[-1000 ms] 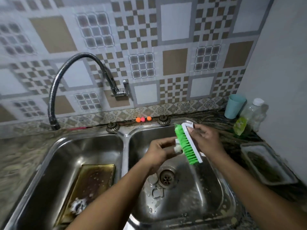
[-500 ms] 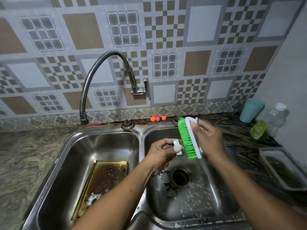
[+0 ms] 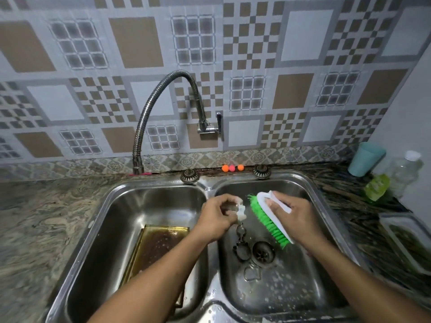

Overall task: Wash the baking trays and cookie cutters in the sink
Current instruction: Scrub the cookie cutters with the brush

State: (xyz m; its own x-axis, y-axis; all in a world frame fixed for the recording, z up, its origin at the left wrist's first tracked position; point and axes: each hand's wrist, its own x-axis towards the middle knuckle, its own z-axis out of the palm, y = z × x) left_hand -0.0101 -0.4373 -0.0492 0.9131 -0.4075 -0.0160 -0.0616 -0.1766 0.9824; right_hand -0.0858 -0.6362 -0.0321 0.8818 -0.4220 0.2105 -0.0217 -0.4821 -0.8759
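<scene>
A bendy metal faucet (image 3: 207,128) comes out of the patterned tile wall (image 3: 300,34), arches up and left, and ends low over the marbled stone counter (image 3: 46,217). Three small balls (image 3: 232,168), orange, pink and orange, sit touching in a row at the foot of the wall, between two round metal drain plugs (image 3: 190,176). In the right corner a teal cup (image 3: 365,159) stands upside down near a clear bottle (image 3: 407,170) with a white cap, and a green pouch (image 3: 376,187) leans just in front of the bottle.

Baking tray (image 3: 158,248) in left basin; cookie cutters (image 3: 242,248) in right basin.
</scene>
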